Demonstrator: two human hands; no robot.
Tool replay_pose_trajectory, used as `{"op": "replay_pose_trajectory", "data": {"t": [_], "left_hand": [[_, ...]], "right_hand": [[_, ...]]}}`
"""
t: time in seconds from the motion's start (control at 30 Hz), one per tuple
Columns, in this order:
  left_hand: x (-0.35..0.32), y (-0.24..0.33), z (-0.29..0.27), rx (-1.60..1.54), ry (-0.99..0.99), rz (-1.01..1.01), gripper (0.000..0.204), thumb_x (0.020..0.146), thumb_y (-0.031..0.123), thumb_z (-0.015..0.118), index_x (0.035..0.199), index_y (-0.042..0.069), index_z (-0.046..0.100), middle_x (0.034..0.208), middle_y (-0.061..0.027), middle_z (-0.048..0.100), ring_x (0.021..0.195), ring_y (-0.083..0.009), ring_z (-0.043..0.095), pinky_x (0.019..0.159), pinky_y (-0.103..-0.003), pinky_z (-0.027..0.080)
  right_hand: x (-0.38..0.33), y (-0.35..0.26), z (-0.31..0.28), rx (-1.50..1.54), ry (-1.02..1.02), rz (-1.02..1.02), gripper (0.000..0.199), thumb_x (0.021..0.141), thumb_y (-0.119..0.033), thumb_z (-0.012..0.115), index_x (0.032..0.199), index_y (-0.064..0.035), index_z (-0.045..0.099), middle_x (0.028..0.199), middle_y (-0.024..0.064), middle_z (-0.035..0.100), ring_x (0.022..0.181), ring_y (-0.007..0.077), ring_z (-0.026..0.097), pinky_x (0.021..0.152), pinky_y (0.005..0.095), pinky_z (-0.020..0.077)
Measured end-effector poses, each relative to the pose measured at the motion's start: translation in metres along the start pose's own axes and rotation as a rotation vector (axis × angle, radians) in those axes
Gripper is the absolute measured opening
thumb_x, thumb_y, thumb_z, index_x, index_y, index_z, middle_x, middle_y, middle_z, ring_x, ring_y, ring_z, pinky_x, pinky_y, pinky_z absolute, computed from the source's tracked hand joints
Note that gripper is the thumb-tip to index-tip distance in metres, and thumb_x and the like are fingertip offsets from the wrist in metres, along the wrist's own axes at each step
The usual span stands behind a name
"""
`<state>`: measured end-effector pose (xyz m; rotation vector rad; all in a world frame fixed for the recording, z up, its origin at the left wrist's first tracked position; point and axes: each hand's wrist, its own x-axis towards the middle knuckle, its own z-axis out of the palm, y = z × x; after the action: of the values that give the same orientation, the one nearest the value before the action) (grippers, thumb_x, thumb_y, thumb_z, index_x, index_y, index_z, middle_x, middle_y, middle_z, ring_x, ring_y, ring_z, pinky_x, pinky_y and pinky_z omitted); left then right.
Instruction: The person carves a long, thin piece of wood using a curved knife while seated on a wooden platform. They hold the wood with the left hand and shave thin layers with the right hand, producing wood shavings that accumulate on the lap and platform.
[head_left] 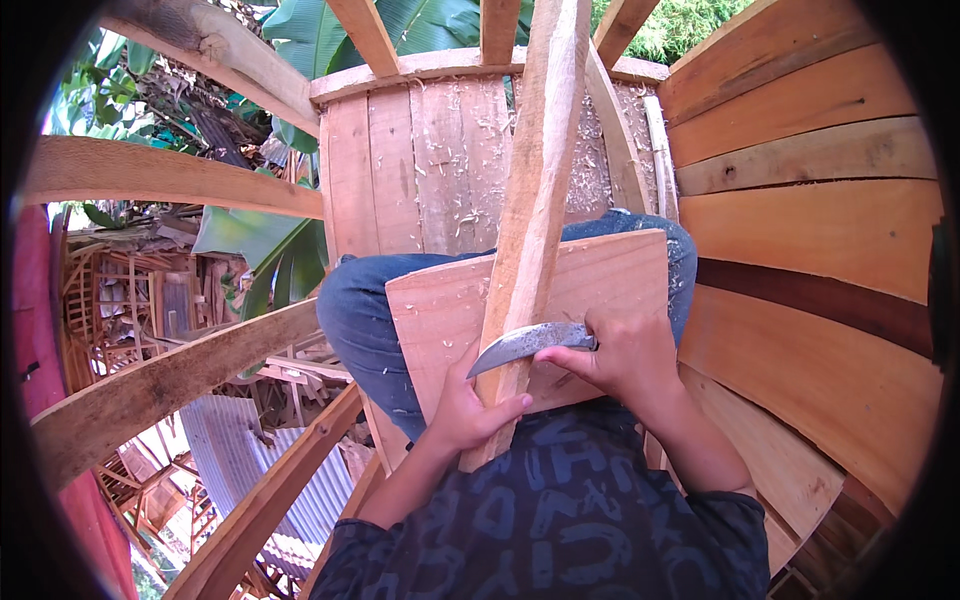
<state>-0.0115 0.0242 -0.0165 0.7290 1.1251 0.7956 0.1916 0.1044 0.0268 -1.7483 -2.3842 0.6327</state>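
A long, rough wooden stick leans away from me over a flat wooden board resting across my lap. My left hand grips the stick's lower end against the board. My right hand is closed on the handle of a curved metal knife, whose blade lies across the stick just above my left hand, tip pointing left. My knees in blue jeans show under the board.
I sit inside a wooden plank structure: curved planks on the right, a shaving-strewn plank wall ahead, open beams on the left. Through the gaps, corrugated metal sheets and green leaves lie below.
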Motion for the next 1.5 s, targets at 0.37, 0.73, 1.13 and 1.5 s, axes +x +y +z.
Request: {"op": "replay_pose_trajectory", "data": {"t": [0.37, 0.73, 1.13, 1.5], "left_hand": [[0.007, 0.009, 0.001, 0.053, 0.026, 0.112, 0.07, 0.074, 0.015, 0.075, 0.133, -0.005, 0.044, 0.115, -0.017, 0.061, 0.107, -0.0192, 0.058, 0.095, -0.034, 0.045], [0.002, -0.001, 0.001, 0.006, 0.014, 0.011, 0.074, 0.073, 0.018, 0.077, 0.135, -0.006, 0.042, 0.118, -0.0171, 0.06, 0.111, -0.0202, 0.057, 0.096, -0.034, 0.044], [0.004, 0.005, 0.003, 0.04, 0.048, 0.121, 0.07, 0.073, 0.015, 0.076, 0.131, -0.006, 0.045, 0.116, -0.0155, 0.061, 0.107, -0.0196, 0.058, 0.095, -0.034, 0.045], [-0.007, -0.004, -0.001, 0.036, 0.016, 0.053, 0.072, 0.072, 0.016, 0.076, 0.132, -0.007, 0.044, 0.116, -0.0163, 0.061, 0.108, -0.0204, 0.058, 0.095, -0.034, 0.044]], "right_hand": [[0.027, 0.015, 0.002, -0.124, 0.123, 0.107, 0.082, 0.067, -0.081, 0.06, 0.052, -0.0003, 0.057, 0.048, 0.0153, 0.054, 0.048, 0.0323, 0.059, 0.047, 0.0403, 0.0458], [0.006, 0.027, -0.025, -0.003, 0.118, 0.212, 0.074, 0.077, -0.071, 0.06, 0.058, 0.0004, 0.061, 0.049, 0.0169, 0.055, 0.053, 0.0352, 0.062, 0.051, 0.0425, 0.0482], [0.026, 0.028, 0.015, -0.119, 0.178, -0.006, 0.08, 0.055, -0.086, 0.063, 0.051, -0.0061, 0.051, 0.045, 0.0102, 0.048, 0.044, 0.0304, 0.055, 0.043, 0.038, 0.0421], [0.063, 0.091, -0.013, 0.088, 0.289, 0.615, 0.078, 0.088, -0.068, 0.048, 0.062, 0.0044, 0.059, 0.051, 0.0191, 0.052, 0.05, 0.0342, 0.055, 0.053, 0.0432, 0.0436]]}}
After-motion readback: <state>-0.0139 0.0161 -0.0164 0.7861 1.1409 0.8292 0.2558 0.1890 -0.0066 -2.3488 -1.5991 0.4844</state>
